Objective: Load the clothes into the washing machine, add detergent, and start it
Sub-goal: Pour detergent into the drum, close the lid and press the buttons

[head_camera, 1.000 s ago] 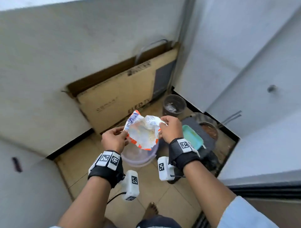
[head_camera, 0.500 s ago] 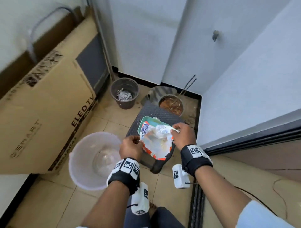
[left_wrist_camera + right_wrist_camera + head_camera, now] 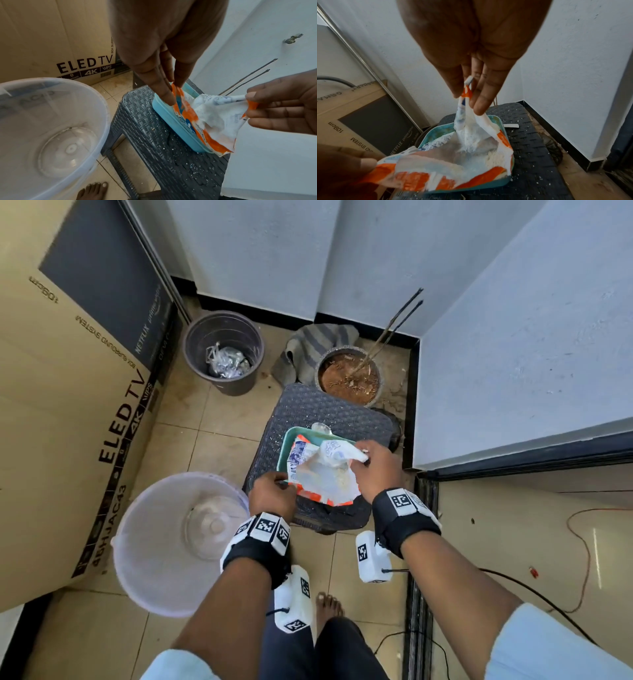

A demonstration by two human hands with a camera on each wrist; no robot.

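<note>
An opened orange, white and blue detergent packet [image 3: 322, 477] [image 3: 211, 119] [image 3: 453, 166] with white powder inside is held stretched between both hands. My left hand [image 3: 272, 494] [image 3: 169, 93] pinches its near left edge. My right hand [image 3: 371, 467] [image 3: 471, 97] pinches its far right corner. The packet hangs just over a teal tray [image 3: 286, 448] [image 3: 173, 124] [image 3: 435, 135] that sits on a dark woven plastic stool [image 3: 329, 409] [image 3: 145, 128] [image 3: 530, 142]. No washing machine or clothes are in view.
A translucent white bucket [image 3: 171, 542] [image 3: 42, 128] stands on the tiled floor left of the stool. A large TV carton [image 3: 68, 388] leans at the left. A dark bin [image 3: 224, 352], a soil-filled pot [image 3: 349, 376] and a striped cloth [image 3: 315, 344] crowd the corner. Cables [image 3: 582, 549] lie at the right.
The view has swung right and down from the carton to the stool. The packet, held by both hands throughout, has moved from above the bucket to over the teal tray.
</note>
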